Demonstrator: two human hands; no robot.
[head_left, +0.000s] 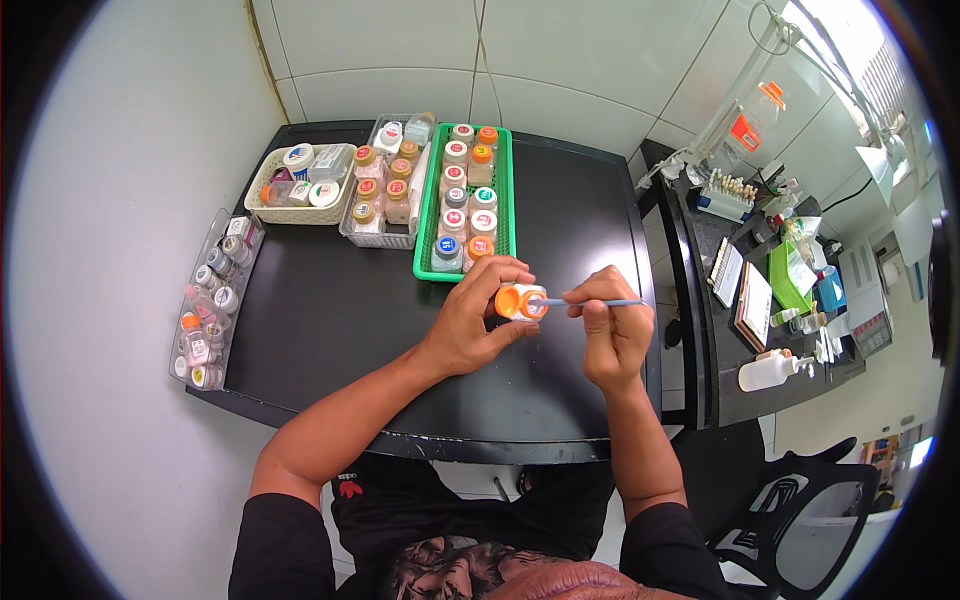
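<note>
My left hand (462,325) is closed around a small white jar (536,303) with an orange flip lid (508,301). The lid stands open, and the jar is tilted with its mouth toward my right hand (618,335). Between the fingers of that hand is a thin blue-grey stick (625,302), held nearly level. Its left tip reaches the orange-rimmed mouth of the jar; how far it goes in, I cannot tell. Both hands are above the black table (330,330), just in front of a green basket (511,200) of capped jars.
A clear bin (380,240) and a cream basket (300,215) of jars stand left of the green one. Along the table's left edge lies a long clear tray (232,320) of small bottles. The right-hand side table holds a white pump bottle (766,371); a black chair (800,520) stands below it.
</note>
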